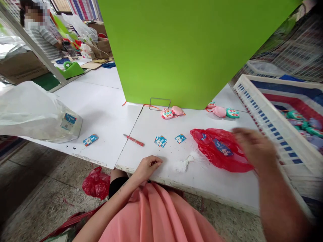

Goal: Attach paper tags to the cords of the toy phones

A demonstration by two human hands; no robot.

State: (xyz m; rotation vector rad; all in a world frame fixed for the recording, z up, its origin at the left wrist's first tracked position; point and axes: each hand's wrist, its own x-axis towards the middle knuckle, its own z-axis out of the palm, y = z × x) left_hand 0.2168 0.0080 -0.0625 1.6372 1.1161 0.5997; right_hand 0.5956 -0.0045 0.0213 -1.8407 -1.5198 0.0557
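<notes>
The person's right hand (253,146) is over the right end of a crumpled red thin-plastic bag (219,152) lying on the white tabletop (106,111). The hand is smeared by motion, so whether its grip is open or closed cannot be told. Small blue printed card tags (222,147) show through the bag's film.

The left hand (148,164) rests on the tabletop's near edge, well to the left of the red bag. Its grip is curled closed, with nothing visible in it. A white tuft of plastic fastener pins (185,164) lies just left of the bag, between it and the left hand. Loose blue card tags (160,141) and a slim red pen-like tool (133,140) lie farther left. Pink and teal toy phones (167,114) sit behind the bag at the foot of a green board (189,50), and a white slatted plastic crate (262,116) stands to its right.

Judging from this, the film is light and slippery and would likely slide or bunch under one hand. It would help to bring the left hand across to pin the bag's near edge. The right grip should close on a single tag, not on the film.
</notes>
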